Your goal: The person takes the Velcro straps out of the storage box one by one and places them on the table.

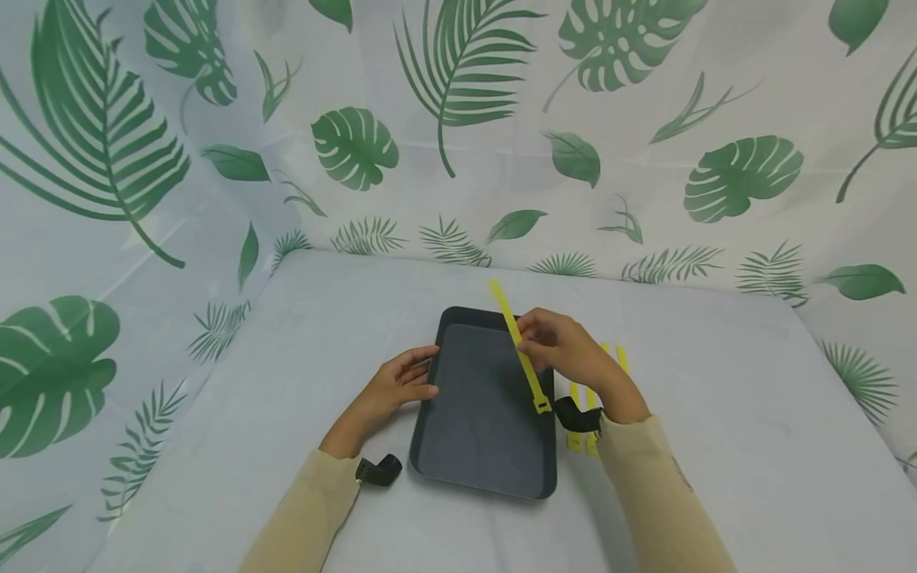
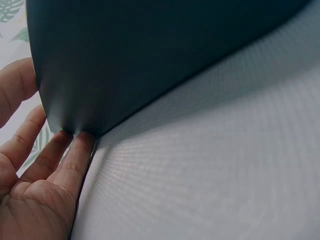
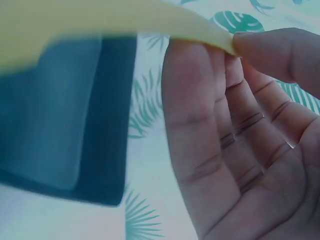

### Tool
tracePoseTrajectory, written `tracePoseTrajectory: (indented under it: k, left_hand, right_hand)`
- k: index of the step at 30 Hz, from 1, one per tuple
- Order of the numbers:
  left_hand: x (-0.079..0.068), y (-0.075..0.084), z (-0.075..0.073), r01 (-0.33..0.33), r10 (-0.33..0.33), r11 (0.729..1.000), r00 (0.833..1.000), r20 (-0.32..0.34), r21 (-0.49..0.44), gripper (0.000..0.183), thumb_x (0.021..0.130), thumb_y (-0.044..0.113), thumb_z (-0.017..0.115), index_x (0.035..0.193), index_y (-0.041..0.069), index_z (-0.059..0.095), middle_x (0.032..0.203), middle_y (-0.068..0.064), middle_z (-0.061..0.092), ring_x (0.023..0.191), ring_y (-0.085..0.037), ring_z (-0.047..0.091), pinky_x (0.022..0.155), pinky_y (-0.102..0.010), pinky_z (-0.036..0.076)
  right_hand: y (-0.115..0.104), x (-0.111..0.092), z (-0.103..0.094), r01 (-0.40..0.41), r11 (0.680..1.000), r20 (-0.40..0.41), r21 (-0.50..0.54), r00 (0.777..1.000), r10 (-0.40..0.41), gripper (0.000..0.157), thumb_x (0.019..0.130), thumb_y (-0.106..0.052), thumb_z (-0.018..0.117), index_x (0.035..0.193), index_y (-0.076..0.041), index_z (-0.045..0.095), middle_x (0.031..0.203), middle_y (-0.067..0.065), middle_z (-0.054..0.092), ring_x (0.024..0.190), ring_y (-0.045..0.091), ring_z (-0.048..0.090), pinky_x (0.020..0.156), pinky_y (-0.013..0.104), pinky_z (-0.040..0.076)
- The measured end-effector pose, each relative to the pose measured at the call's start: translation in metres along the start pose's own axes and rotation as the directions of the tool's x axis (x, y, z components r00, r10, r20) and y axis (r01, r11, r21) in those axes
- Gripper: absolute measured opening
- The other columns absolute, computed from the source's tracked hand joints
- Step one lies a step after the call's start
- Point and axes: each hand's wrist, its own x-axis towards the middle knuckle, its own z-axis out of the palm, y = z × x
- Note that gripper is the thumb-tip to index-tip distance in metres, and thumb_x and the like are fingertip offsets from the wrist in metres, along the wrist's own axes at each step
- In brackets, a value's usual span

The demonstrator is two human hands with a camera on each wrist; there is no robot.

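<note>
A dark grey rectangular tray (image 1: 480,398) lies on the table in front of me in the head view. My left hand (image 1: 397,382) is at its left side, fingertips touching the outer wall; the left wrist view shows those fingers (image 2: 75,160) fairly straight against the dark side of the tray (image 2: 125,60). Over the tray's right part, my right hand (image 1: 562,346) pinches a yellow cable-tie strap (image 1: 530,374) with a slotted head at its lower end. In the right wrist view the strap (image 3: 125,17) runs between thumb and index finger.
Several more yellow straps (image 1: 575,442) lie on the table to the right of the tray, partly hidden by the right hand and wrist. A white cloth with green leaf prints (image 1: 494,191) hangs behind and at the sides of the pale table (image 1: 344,302).
</note>
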Motion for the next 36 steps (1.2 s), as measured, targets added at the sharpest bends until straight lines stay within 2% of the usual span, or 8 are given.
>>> tracePoseTrajectory:
  k: [5, 8, 13, 17, 23, 36]
  left_hand:
    - [0.001, -0.001, 0.0, 0.0, 0.0, 1.0, 1.0, 0.007, 0.003, 0.077, 0.097, 0.006, 0.081, 0.163, -0.002, 0.042, 0.17, -0.024, 0.037, 0.158, -0.043, 0.036, 0.124, -0.044, 0.042]
    - [0.001, 0.0, 0.001, -0.001, 0.001, 1.0, 1.0, 0.009, -0.006, 0.078, 0.097, 0.005, 0.081, 0.164, -0.002, 0.042, 0.17, -0.025, 0.037, 0.157, -0.043, 0.037, 0.122, -0.04, 0.045]
    - [0.0, 0.002, 0.002, -0.004, 0.004, 1.0, 1.0, 0.009, -0.016, 0.078, 0.096, 0.003, 0.081, 0.163, -0.004, 0.041, 0.169, -0.027, 0.038, 0.156, -0.044, 0.038, 0.117, -0.034, 0.049]
    - [0.001, 0.001, 0.002, -0.006, 0.007, 1.0, 1.0, 0.013, -0.013, 0.077, 0.097, 0.001, 0.079, 0.163, -0.004, 0.041, 0.169, -0.027, 0.038, 0.156, -0.044, 0.038, 0.117, -0.033, 0.049]
    - [0.0, 0.0, 0.003, -0.005, 0.006, 1.0, 1.0, 0.019, -0.018, 0.077, 0.097, 0.001, 0.077, 0.164, -0.005, 0.039, 0.17, -0.027, 0.037, 0.157, -0.044, 0.037, 0.115, -0.03, 0.05]
    - [0.0, -0.003, 0.002, 0.007, -0.007, 1.0, 1.0, 0.017, -0.012, 0.077, 0.098, 0.001, 0.077, 0.165, -0.002, 0.04, 0.17, -0.025, 0.037, 0.158, -0.043, 0.036, 0.113, -0.027, 0.05]
  right_hand:
    - [0.011, -0.01, -0.003, -0.04, 0.994, -0.012, 0.101, 0.999, 0.041, 0.024, 0.107, -0.001, 0.064, 0.128, 0.009, 0.057, 0.103, 0.013, 0.066, 0.081, 0.02, 0.065, 0.073, 0.034, 0.063]
    - [0.018, -0.016, -0.006, -0.047, 0.991, -0.027, 0.128, 0.998, 0.051, 0.024, 0.108, -0.002, 0.063, 0.127, 0.01, 0.056, 0.101, 0.012, 0.065, 0.081, 0.02, 0.066, 0.074, 0.037, 0.065]
    - [0.026, -0.027, -0.015, -0.071, 0.987, -0.056, 0.144, 0.995, 0.08, 0.027, 0.108, -0.003, 0.063, 0.13, 0.011, 0.055, 0.101, 0.014, 0.066, 0.082, 0.021, 0.065, 0.074, 0.038, 0.066]
    - [0.032, -0.038, -0.024, -0.075, 0.984, -0.072, 0.16, 0.994, 0.087, 0.033, 0.109, -0.004, 0.061, 0.136, 0.012, 0.052, 0.102, 0.014, 0.065, 0.082, 0.019, 0.064, 0.075, 0.035, 0.065]
    - [0.046, -0.053, -0.036, -0.083, 0.983, -0.098, 0.166, 0.99, 0.1, 0.034, 0.109, -0.003, 0.061, 0.136, 0.013, 0.051, 0.101, 0.013, 0.065, 0.083, 0.017, 0.063, 0.074, 0.034, 0.065]
    - [0.074, -0.081, -0.061, -0.201, 0.963, -0.142, 0.179, 0.963, 0.228, 0.037, 0.109, -0.005, 0.061, 0.138, 0.014, 0.048, 0.102, 0.007, 0.064, 0.085, 0.014, 0.063, 0.075, 0.031, 0.065]
